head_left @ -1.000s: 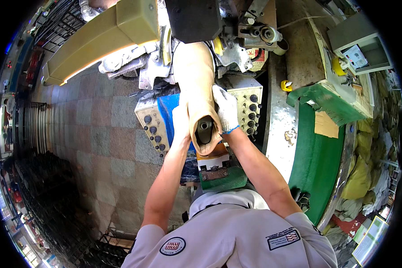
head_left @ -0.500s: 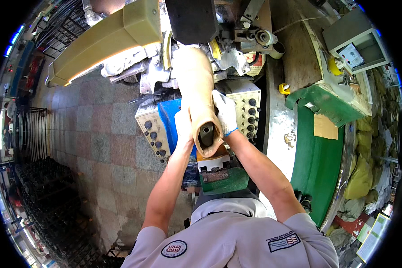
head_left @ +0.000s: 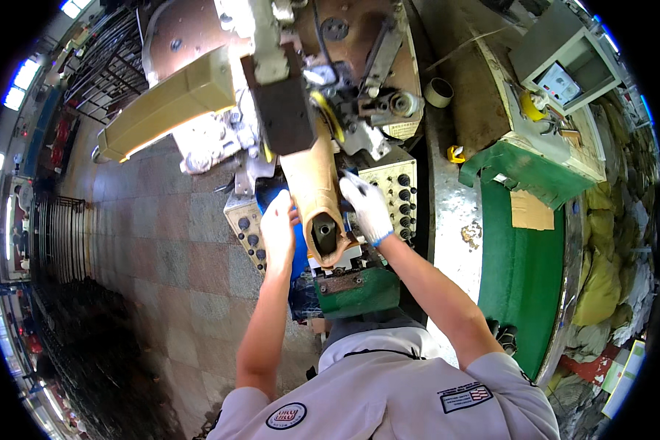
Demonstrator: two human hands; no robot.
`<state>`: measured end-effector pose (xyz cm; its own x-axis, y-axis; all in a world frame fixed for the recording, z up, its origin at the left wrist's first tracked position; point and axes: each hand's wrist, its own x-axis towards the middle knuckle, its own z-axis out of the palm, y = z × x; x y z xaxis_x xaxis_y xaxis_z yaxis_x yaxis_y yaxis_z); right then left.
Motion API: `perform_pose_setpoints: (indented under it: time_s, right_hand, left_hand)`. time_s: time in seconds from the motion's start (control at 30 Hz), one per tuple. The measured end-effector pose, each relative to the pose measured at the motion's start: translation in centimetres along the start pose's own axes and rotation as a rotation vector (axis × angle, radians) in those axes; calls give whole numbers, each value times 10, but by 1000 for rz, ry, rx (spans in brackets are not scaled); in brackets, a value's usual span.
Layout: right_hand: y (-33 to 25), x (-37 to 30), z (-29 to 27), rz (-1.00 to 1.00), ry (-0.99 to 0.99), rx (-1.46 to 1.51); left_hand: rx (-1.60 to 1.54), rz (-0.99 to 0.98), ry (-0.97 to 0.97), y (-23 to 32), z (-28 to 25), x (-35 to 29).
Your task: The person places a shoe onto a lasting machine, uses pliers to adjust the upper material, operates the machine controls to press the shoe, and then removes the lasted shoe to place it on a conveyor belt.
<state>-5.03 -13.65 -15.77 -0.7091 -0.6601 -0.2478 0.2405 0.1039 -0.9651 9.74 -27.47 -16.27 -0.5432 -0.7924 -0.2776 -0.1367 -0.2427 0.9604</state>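
A tan boot upper (head_left: 312, 183) lies in the machine with its open shaft toward me. Inside the opening sits a dark last (head_left: 325, 233) with a round hole in its end. A dark block (head_left: 282, 103) of the machine covers the boot's far end, hiding that part. My left hand (head_left: 278, 229) is open beside the left of the shaft, a small gap between them. On the other side, my right hand (head_left: 369, 205), in a white glove with a blue cuff, is open with fingers stretched toward the machine, close to the boot. Neither hand holds anything.
Control boxes with black knobs stand on both sides, the right one (head_left: 392, 191) close to my glove. A cream lamp arm (head_left: 169, 103) reaches out at upper left. Yellow-edged metal plates (head_left: 328, 117) flank the boot. A green-covered bench (head_left: 524, 271) runs along the right.
Both hands have let go of the boot and moved apart, left hand leftward, right hand slightly outward. The whole view has shifted, showing more of the machine's top.
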Motion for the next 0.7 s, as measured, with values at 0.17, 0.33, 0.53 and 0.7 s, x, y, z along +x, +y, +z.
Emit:
perform_pose_setpoints:
  time_s: [0.17, 0.33, 0.53, 0.7]
  right_hand:
    - [3, -83, -43, -20, 0, 58]
    - [16, -144, -78, -202, -82, -500]
    - [55, -142, -91, -360, -131, -529]
    - [61, -136, -94, -484, -136, -555]
  left_hand:
    - [82, 296, 97, 43, 4, -71]
    - [406, 326, 22, 85, 65, -112]
    - [911, 545, 351, 55, 95, -107]
    - [1001, 500, 389, 46, 91, -103]
